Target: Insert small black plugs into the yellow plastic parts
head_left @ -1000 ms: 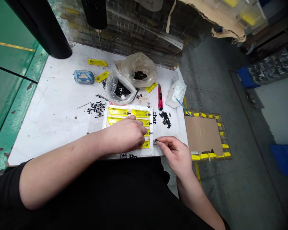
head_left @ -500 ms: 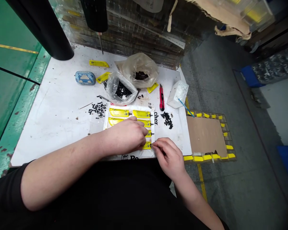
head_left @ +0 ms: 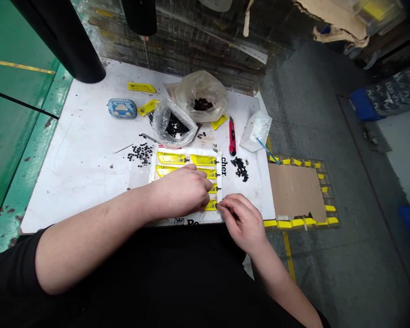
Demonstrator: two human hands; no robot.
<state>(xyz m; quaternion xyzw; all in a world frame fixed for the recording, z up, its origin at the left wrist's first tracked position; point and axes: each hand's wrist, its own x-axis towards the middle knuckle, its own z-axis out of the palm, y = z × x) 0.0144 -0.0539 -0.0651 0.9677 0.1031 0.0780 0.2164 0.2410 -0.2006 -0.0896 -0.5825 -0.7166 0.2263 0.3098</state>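
Observation:
Several yellow plastic pieces [head_left: 203, 160] lie in two columns on a white sheet, small black parts at their right ends. My left hand [head_left: 182, 189] rests over the lower pieces, its fingers curled and closed; what they hold, if anything, is hidden. At the right end of the lowest visible piece [head_left: 211, 205], my right hand [head_left: 242, 221] is closed in a pinch, thumb and forefinger together by a tiny dark part. Whether that part is gripped is too small to tell. Small black parts lie in a pile [head_left: 240, 169] above my right hand.
Behind the sheet stand two open plastic bags [head_left: 175, 125] [head_left: 201, 98] of dark parts. A red cutter [head_left: 232, 136], a white box [head_left: 256, 131], a blue case [head_left: 122, 109] and scattered black bits [head_left: 140, 154] lie around. A black column [head_left: 64, 41] rises at the back left.
The whole view has shifted slightly, with the table scene a little further right and up. Both hands keep nearly the same pose and place over the yellow pieces.

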